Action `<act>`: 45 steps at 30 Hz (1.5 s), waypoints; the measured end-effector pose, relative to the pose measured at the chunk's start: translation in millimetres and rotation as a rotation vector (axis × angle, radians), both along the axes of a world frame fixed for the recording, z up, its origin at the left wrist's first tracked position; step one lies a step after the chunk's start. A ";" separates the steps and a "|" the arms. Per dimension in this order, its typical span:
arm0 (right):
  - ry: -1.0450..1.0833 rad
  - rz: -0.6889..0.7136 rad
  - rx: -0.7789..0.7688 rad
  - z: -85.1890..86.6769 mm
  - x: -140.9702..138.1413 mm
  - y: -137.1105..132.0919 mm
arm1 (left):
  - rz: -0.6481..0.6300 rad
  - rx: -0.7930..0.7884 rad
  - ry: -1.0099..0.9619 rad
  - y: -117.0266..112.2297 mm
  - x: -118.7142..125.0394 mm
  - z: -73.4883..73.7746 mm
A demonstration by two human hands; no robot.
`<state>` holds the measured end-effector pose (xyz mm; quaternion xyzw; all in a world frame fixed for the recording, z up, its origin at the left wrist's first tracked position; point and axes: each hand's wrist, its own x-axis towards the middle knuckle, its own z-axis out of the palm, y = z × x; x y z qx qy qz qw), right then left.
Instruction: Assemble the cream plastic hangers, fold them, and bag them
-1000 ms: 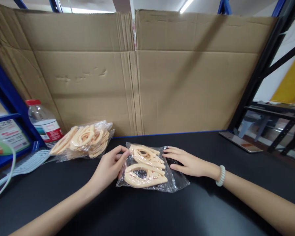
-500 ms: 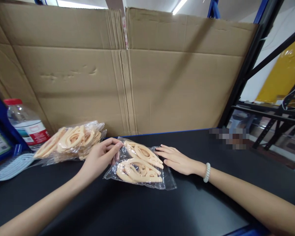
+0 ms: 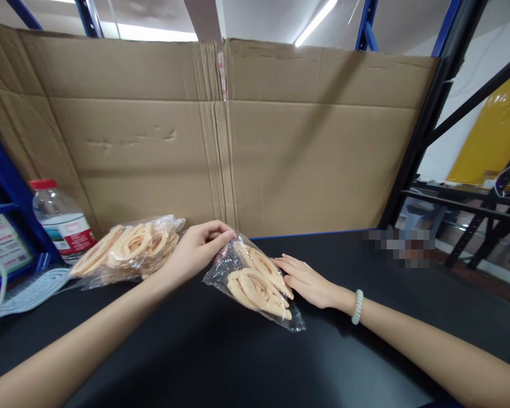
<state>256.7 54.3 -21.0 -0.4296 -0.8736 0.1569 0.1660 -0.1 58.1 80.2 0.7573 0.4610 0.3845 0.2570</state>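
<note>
A clear plastic bag (image 3: 261, 283) of flat, cream-coloured curved pieces with cut-out openings is in the middle of the black table. Its upper left corner is pinched between the thumb and fingers of my left hand (image 3: 206, 243), and that end is tilted up. My right hand (image 3: 308, 280) lies palm down at the bag's right edge, fingers stretched out. Whether its fingertips touch the plastic, I cannot tell. Beyond my left forearm rests a pile of similar filled bags (image 3: 131, 249), partly hidden by that arm.
Tall cardboard sheets (image 3: 153, 136) stand along the back of the table (image 3: 221, 362). At the left are a red-capped bottle (image 3: 63, 224), a light blue woven-looking item (image 3: 34, 294) and a blue frame (image 3: 8, 192). A black metal rack post (image 3: 416, 141) rises at the right.
My left hand has lifted the bag's upper left corner and moved it slightly up and right, so the bag slants more. My right hand stays nearly in place. The camera view has shifted slightly.
</note>
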 end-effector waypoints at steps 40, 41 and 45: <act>-0.001 -0.140 0.172 -20.2 -3.1 10.3 | -0.040 0.180 -0.105 29.3 -8.2 41.8; 0.003 -0.136 0.177 -19.7 -3.0 10.6 | -0.034 0.180 -0.103 29.0 -10.4 42.7; 0.007 -0.128 0.184 -18.6 -2.9 11.8 | 0.003 0.172 -0.097 27.5 -25.5 47.2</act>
